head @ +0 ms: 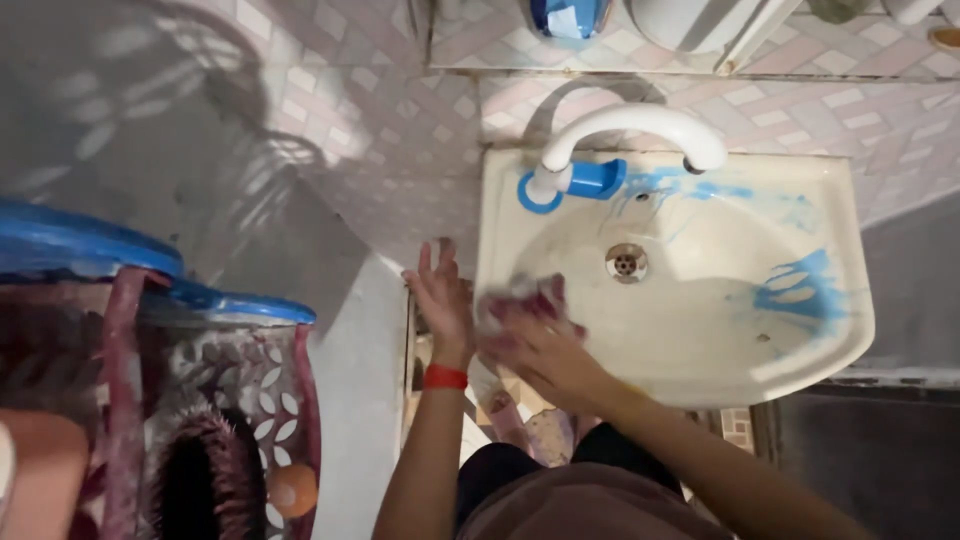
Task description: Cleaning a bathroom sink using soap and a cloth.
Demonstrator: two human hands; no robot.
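A white wash basin point(820, 330) streaked with blue liquid hangs on the tiled wall. My right hand point(545, 350) is shut on a pinkish scrub pad point(520, 295) pressed against the basin's inner left side; the hand and pad are blurred. My left hand point(440, 295), with a red band on its wrist, lies flat and open on the basin's outer left rim. A white curved tap point(640, 125) with a blue handle point(598, 178) arches over the bowl, above the metal drain point(626, 262).
A maroon perforated plastic basket point(250, 400) with blue lids point(90, 245) stands at the left, beside a grey wall. A shelf point(700, 55) above the basin carries a blue container and white items. Floor tiles show below the basin.
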